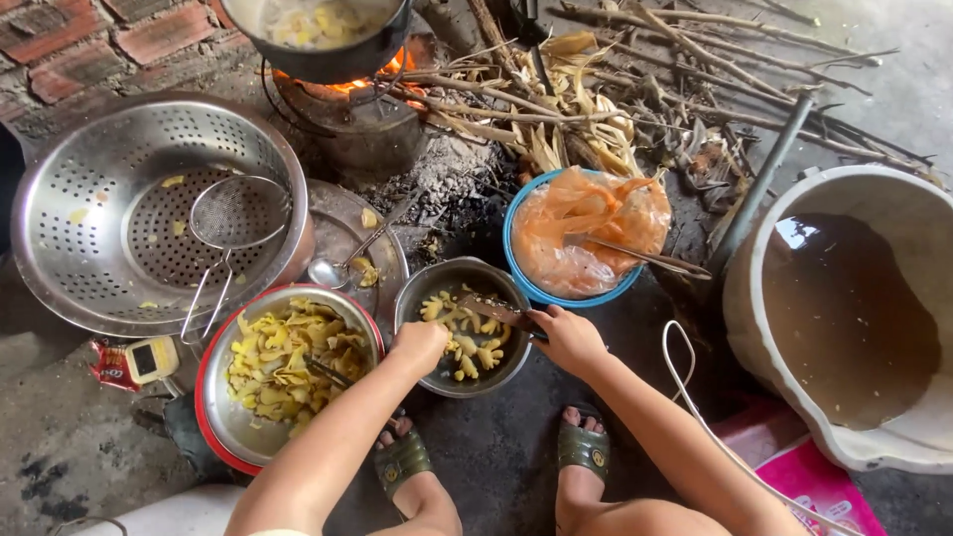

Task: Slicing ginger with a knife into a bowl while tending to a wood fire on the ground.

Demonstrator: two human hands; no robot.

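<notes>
Two hands at metal bowl (pixel 422 308) | pale yellow pieces (pixel 465 342) | right hand (pixel 568 337) clamps knife (pixel 496 312) | left hand (pixel 419 345) fisted

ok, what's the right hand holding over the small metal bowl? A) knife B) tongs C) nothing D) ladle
A: the right hand grips a knife whose blade lies across the small metal bowl of yellow pieces, while the left hand rests at the bowl's near rim.

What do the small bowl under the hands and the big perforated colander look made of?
The small bowl looks like bare metal, probably steel or aluminium: grey, dull sheen, thin rim. The colander looks like polished stainless steel: bright reflections, punched holes. The exact alloy cannot be told for either.
</notes>
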